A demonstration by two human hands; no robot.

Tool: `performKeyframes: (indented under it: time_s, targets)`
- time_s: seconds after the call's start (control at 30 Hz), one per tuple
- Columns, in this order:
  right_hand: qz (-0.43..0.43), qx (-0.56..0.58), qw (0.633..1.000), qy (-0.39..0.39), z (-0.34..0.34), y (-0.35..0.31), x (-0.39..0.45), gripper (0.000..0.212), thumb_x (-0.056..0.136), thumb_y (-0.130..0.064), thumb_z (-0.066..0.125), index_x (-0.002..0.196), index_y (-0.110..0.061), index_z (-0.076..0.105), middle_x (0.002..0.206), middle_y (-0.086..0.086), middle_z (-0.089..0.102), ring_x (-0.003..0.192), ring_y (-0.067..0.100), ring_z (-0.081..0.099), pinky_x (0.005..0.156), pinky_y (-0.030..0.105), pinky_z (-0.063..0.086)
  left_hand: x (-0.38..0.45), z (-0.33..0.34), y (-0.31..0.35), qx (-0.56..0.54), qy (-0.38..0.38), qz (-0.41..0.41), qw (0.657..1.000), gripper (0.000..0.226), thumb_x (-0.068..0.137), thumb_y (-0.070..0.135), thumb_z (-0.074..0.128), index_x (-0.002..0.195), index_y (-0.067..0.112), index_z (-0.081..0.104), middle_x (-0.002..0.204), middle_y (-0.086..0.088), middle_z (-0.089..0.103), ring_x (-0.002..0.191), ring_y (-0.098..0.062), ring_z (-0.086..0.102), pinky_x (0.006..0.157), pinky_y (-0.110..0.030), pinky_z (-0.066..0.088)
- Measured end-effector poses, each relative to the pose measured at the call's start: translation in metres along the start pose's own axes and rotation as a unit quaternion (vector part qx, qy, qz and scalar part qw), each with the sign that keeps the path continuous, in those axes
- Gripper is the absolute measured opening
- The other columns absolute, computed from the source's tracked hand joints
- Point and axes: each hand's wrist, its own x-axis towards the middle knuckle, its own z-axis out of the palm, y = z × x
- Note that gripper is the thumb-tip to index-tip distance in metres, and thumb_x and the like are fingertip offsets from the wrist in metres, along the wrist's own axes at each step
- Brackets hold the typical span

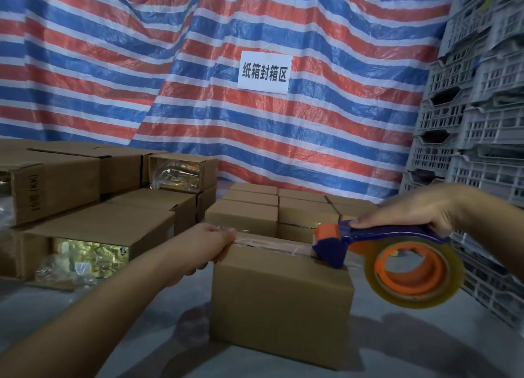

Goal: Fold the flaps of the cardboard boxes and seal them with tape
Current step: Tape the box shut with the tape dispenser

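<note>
The left hand point(211, 246) grips the box point(280, 295) corner to pin the tape; the right hand point(419, 207) squeezes the tape gun point(368, 244), pulling across.

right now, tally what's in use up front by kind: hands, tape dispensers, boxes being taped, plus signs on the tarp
hands: 2 (left hand, right hand)
tape dispenser: 1
box being taped: 1
sign: 1
total: 5

Warehouse packing corner: striped tarp wall point(113, 66), stacked cartons point(85, 179), grey plastic crates point(476, 108), printed sign point(264, 73).
</note>
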Motion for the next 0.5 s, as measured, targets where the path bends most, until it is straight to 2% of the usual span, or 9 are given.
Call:
performKeyframes:
  time_s: [0.1, 0.17, 0.2, 0.27, 0.3, 0.37, 0.4, 0.43, 0.5]
  targets:
    - [0.012, -0.050, 0.999, 0.007, 0.008, -0.009, 0.004, 0.080, 0.058, -0.067, 0.085, 0.116, -0.014, 0.069, 0.072, 0.007, 0.068, 0.057, 0.016, 0.063, 0.053, 0.026, 0.052, 0.000, -0.003, -0.008, -0.046, -0.054, -0.058, 0.996, 0.049, 0.097, 0.059, 0.040, 0.088, 0.016, 0.060, 0.057, 0.005, 0.045, 0.047, -0.009, 0.032, 0.043, -0.020, 0.023]
    - [0.004, -0.054, 0.998, 0.016, 0.009, -0.010, 0.003, 0.071, 0.064, -0.064, 0.078, 0.114, -0.015, 0.066, 0.070, 0.005, 0.068, 0.054, 0.015, 0.064, 0.050, 0.025, 0.052, -0.003, -0.005, -0.009, -0.041, -0.067, -0.074, 0.994, 0.049, 0.098, 0.060, 0.035, 0.086, 0.018, 0.057, 0.057, 0.005, 0.045, 0.048, -0.009, 0.032, 0.045, -0.022, 0.024]
    - [0.008, -0.049, 0.999, 0.016, 0.011, -0.012, 0.000, 0.064, 0.067, -0.061, 0.075, 0.111, -0.015, 0.066, 0.068, 0.005, 0.068, 0.053, 0.014, 0.063, 0.048, 0.024, 0.051, -0.004, -0.005, -0.006, -0.004, -0.047, -0.063, 0.997, 0.050, 0.100, 0.059, 0.032, 0.090, 0.018, 0.058, 0.063, 0.004, 0.049, 0.052, -0.009, 0.037, 0.048, -0.023, 0.029]
    - [0.013, -0.038, 0.999, 0.007, 0.012, -0.013, -0.001, 0.054, 0.072, -0.058, 0.071, 0.105, -0.015, 0.065, 0.066, 0.004, 0.067, 0.052, 0.014, 0.063, 0.048, 0.024, 0.051, -0.007, -0.005, 0.004, 0.091, 0.051, 0.020, 0.994, 0.050, 0.102, 0.054, 0.028, 0.099, 0.018, 0.063, 0.078, 0.003, 0.059, 0.067, -0.010, 0.050, 0.063, -0.027, 0.041]
    - [0.014, -0.037, 0.999, 0.004, 0.012, -0.013, -0.001, 0.051, 0.073, -0.057, 0.070, 0.103, -0.016, 0.065, 0.067, 0.004, 0.068, 0.053, 0.014, 0.063, 0.049, 0.024, 0.051, -0.009, -0.004, 0.010, 0.123, 0.120, 0.085, 0.981, 0.048, 0.102, 0.052, 0.028, 0.097, 0.020, 0.064, 0.081, 0.003, 0.061, 0.073, -0.011, 0.055, 0.070, -0.031, 0.046]
    - [0.012, -0.039, 0.999, 0.000, 0.010, -0.012, 0.000, 0.048, 0.076, -0.057, 0.070, 0.100, -0.016, 0.066, 0.069, 0.005, 0.069, 0.055, 0.015, 0.064, 0.051, 0.024, 0.052, -0.023, 0.005, 0.026, 0.147, 0.227, 0.244, 0.931, 0.042, 0.098, 0.054, 0.028, 0.089, 0.028, 0.061, 0.079, 0.007, 0.062, 0.075, -0.007, 0.057, 0.071, -0.033, 0.050]
    - [0.009, -0.037, 0.999, -0.005, 0.010, -0.011, 0.001, 0.046, 0.075, -0.057, 0.070, 0.097, -0.017, 0.067, 0.069, 0.005, 0.068, 0.054, 0.015, 0.064, 0.050, 0.024, 0.052, -0.034, 0.012, 0.034, 0.168, 0.233, 0.316, 0.904, 0.043, 0.094, 0.059, 0.026, 0.093, 0.031, 0.059, 0.087, 0.011, 0.062, 0.080, -0.003, 0.057, 0.073, -0.030, 0.050]
    - [0.005, -0.032, 0.999, -0.009, 0.009, -0.010, 0.002, 0.044, 0.073, -0.056, 0.071, 0.093, -0.017, 0.069, 0.069, 0.005, 0.067, 0.054, 0.014, 0.063, 0.050, 0.024, 0.051, -0.043, 0.020, 0.040, 0.208, 0.201, 0.359, 0.887, 0.048, 0.089, 0.065, 0.022, 0.105, 0.036, 0.057, 0.104, 0.016, 0.060, 0.094, 0.000, 0.055, 0.083, -0.026, 0.048]
    - [-0.003, -0.025, 1.000, -0.012, 0.008, -0.008, 0.004, 0.043, 0.071, -0.056, 0.072, 0.088, -0.017, 0.071, 0.068, 0.005, 0.066, 0.053, 0.014, 0.061, 0.049, 0.024, 0.051, -0.053, 0.040, 0.043, 0.315, 0.091, 0.355, 0.875, 0.065, 0.087, 0.075, 0.017, 0.139, 0.043, 0.037, 0.144, 0.017, 0.041, 0.130, -0.004, 0.038, 0.106, -0.029, 0.028]
